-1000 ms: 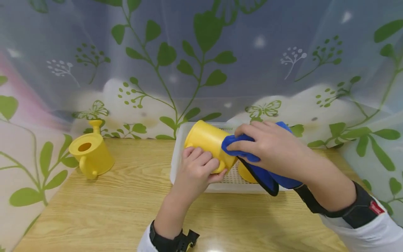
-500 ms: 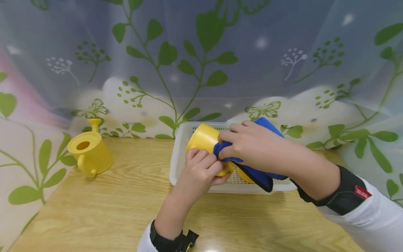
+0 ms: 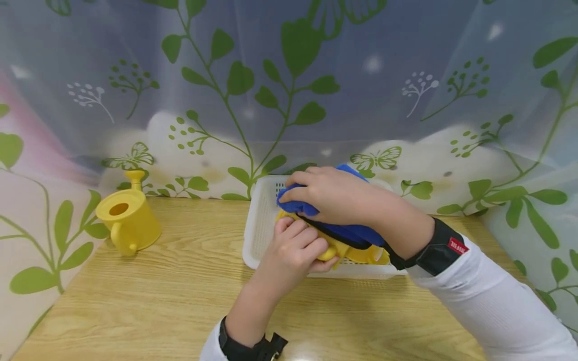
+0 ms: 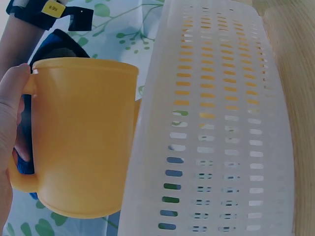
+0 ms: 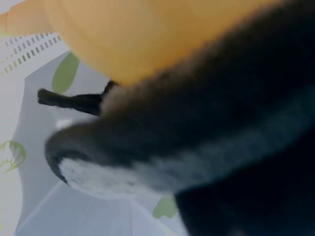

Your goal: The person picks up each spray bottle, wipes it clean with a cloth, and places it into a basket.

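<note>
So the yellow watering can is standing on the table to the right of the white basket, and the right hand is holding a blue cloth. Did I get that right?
Not quite: the head view shows the yellow watering can standing on the table to the left of the white basket. The right hand is holding a blue cloth.

Person wears white sleeves: L sleeve (image 3: 210,350) shows only nr the cuff, R sleeve (image 3: 492,296) runs up the forearm w/ soft creases. Blk band on ea. wrist. L wristband (image 3: 239,347) carries an angular blk bracket (image 3: 278,344); R wristband (image 3: 433,253) is wide, w/ a sm. red tag (image 3: 458,245), white lettering, illegible. L wrist view: R band also has a rect. yellow label (image 4: 53,9) w/ dk print, plus a squared blk tab (image 4: 80,19).
</note>
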`<state>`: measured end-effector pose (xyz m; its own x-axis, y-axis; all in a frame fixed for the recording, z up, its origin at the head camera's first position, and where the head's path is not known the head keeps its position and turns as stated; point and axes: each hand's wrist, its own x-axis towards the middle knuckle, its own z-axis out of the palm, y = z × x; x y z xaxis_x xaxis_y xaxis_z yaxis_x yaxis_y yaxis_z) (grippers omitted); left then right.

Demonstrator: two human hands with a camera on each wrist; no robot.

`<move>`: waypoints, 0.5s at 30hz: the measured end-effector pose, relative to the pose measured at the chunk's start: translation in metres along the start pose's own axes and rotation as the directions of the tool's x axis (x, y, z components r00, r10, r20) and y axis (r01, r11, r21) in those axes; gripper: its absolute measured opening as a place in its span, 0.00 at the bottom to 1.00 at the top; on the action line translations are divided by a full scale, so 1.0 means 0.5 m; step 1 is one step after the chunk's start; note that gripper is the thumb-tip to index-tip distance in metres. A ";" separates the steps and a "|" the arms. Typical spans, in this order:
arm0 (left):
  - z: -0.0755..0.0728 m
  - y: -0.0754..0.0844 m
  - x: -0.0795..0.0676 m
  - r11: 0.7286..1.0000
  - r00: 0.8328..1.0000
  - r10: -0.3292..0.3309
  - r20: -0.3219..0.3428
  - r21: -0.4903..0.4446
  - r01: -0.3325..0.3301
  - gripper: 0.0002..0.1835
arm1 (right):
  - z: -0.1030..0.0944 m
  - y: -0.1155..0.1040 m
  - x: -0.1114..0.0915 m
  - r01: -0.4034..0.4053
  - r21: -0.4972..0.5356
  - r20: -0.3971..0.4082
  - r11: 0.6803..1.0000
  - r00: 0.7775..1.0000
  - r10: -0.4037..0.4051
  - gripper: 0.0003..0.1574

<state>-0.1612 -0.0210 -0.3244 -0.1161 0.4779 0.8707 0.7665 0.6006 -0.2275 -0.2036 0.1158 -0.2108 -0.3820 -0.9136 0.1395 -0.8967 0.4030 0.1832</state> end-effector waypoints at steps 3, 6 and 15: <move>0.001 -0.009 -0.004 1.000 1.000 -0.016 -0.014 0.001 0.016 0.18 | -0.002 0.002 -0.016 0.004 0.078 0.028 0.997 1.000 -0.006 0.16; 0.000 -0.020 -0.009 0.999 0.999 -0.040 -0.035 0.008 0.040 0.18 | -0.009 0.000 -0.038 0.021 0.117 0.046 0.993 0.999 -0.026 0.16; -0.005 -0.031 -0.009 0.997 0.997 -0.034 -0.064 0.071 0.039 0.18 | -0.036 -0.012 -0.098 0.016 0.103 0.115 0.995 0.993 -0.028 0.19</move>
<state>-0.1709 -0.0339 -0.3236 -0.1014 0.4149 0.9042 0.7146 0.6628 -0.2240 -0.1753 0.1593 -0.2011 -0.3798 -0.9248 0.0216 -0.9210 0.3802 0.0844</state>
